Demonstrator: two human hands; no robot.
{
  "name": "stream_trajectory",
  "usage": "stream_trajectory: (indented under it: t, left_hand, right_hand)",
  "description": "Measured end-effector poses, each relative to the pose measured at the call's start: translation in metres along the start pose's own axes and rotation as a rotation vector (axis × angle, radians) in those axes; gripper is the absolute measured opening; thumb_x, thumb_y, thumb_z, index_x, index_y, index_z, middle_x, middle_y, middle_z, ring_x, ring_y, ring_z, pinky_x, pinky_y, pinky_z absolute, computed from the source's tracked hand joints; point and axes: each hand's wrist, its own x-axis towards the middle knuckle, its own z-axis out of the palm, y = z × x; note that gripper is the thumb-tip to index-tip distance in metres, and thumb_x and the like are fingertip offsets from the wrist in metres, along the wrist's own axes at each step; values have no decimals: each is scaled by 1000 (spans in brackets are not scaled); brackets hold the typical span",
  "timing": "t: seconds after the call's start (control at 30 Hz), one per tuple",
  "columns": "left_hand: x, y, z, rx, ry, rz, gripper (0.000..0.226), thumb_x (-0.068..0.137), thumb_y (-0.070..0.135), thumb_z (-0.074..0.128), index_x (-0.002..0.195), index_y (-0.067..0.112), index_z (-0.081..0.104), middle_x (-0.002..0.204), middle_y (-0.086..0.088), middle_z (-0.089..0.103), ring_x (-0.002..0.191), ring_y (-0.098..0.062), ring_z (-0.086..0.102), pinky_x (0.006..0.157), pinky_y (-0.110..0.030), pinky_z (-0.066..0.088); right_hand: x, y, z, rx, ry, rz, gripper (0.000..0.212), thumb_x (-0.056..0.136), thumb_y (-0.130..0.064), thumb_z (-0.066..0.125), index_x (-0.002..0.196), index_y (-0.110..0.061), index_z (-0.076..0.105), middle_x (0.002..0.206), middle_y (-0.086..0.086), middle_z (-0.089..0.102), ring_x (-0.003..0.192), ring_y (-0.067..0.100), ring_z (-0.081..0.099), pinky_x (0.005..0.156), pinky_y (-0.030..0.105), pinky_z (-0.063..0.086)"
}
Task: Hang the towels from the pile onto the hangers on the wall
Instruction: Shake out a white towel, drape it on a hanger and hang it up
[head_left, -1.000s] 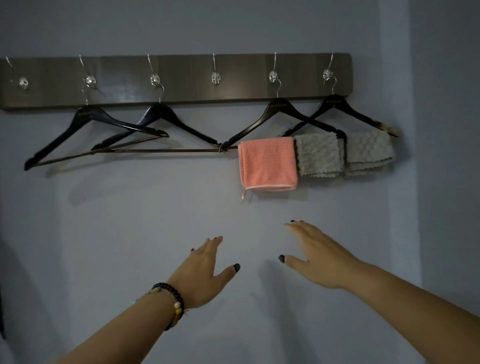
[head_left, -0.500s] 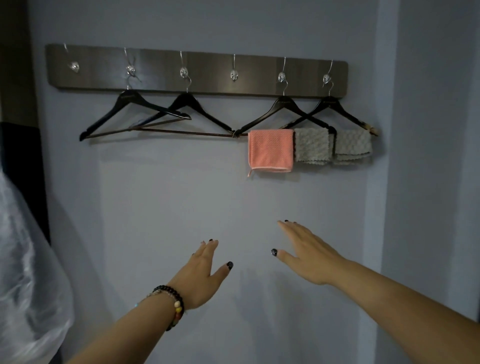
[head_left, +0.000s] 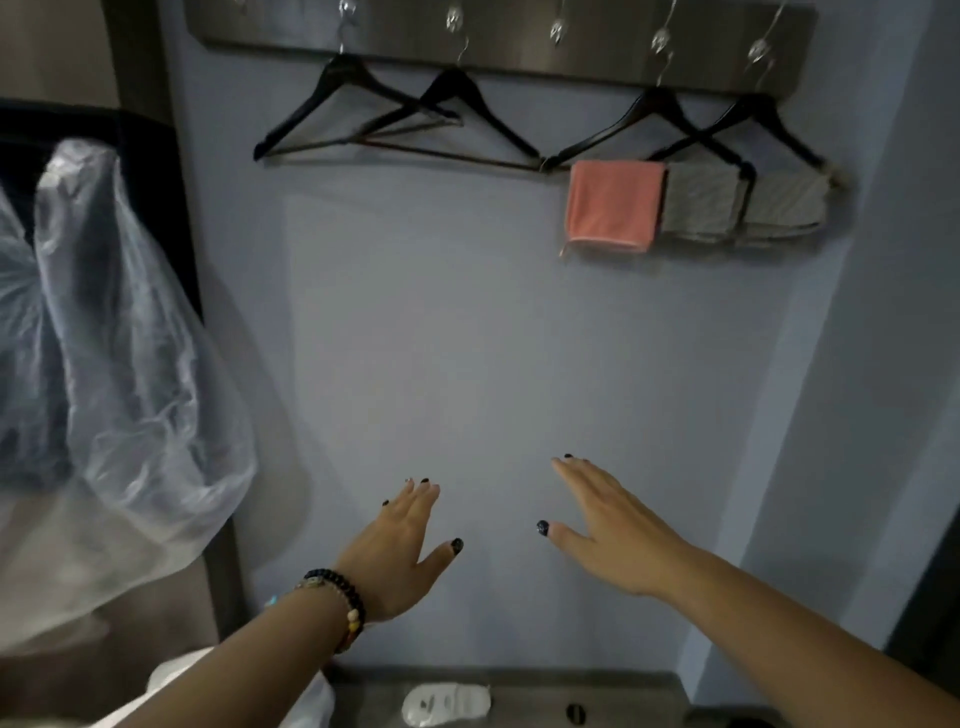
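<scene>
Towels hang at the far right of the wall rack while both my hands reach out empty below them.
A smooth pink towel (head_left: 613, 205) and two nubbly grey towels (head_left: 701, 202) drape folded over the bars of dark, angular wooden hangers (head_left: 670, 124) on metal hooks (head_left: 662, 41). My left hand (head_left: 400, 556), with a beaded bracelet (head_left: 337, 597) at the wrist, and my right hand (head_left: 613, 535) are spread flat, fingers straight, well below the towels. Crinkled clear plastic (head_left: 114, 338) hangs at left.
</scene>
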Motion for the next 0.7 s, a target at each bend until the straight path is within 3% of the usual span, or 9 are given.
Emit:
stream_trajectory:
  t: [0.1,0.2,0.5,0.63,0.7]
  left_hand:
    - [-19,-43,4,67,-24,-7,105,70,80,3,154,17,2,162,1,0,148,-12,-7,115,-24,-2]
    - [-33,-90,5,114,-58,-29,82,92,63,25,154,15,2,162,0,-1,148,-13,-8,117,-26,-1]
    - [-68,-239,11,99,-105,-66,74,98,47,41,154,13,7,162,-3,5,149,-16,-5,121,-33,7]
    - [-82,-301,21,80,-124,-103,77,95,55,38,153,12,11,162,-3,11,149,-16,0,119,-25,4]
    - [-86,-326,26,80,-145,-116,88,86,67,23,153,10,14,161,-5,14,149,-18,2,115,-21,0]
  right_hand:
    - [13,-28,29,11,-38,-26,78,96,-57,36,154,-24,-4,162,-5,-6,148,10,-6,121,31,5]
    - [31,-59,62,22,-88,-42,78,96,-57,37,154,-23,-4,162,-5,-7,148,11,-7,120,31,5]
    - [91,-157,175,60,-222,-56,78,98,-48,42,154,-19,-4,162,-1,-9,149,15,-8,120,31,4]
    - [113,-188,223,-25,-343,-109,78,99,-45,41,154,-16,-7,161,4,-13,149,21,-10,119,32,2]
    - [126,-197,245,-9,-364,-111,79,98,-44,43,154,-15,-5,162,5,-11,149,21,-8,120,34,4]
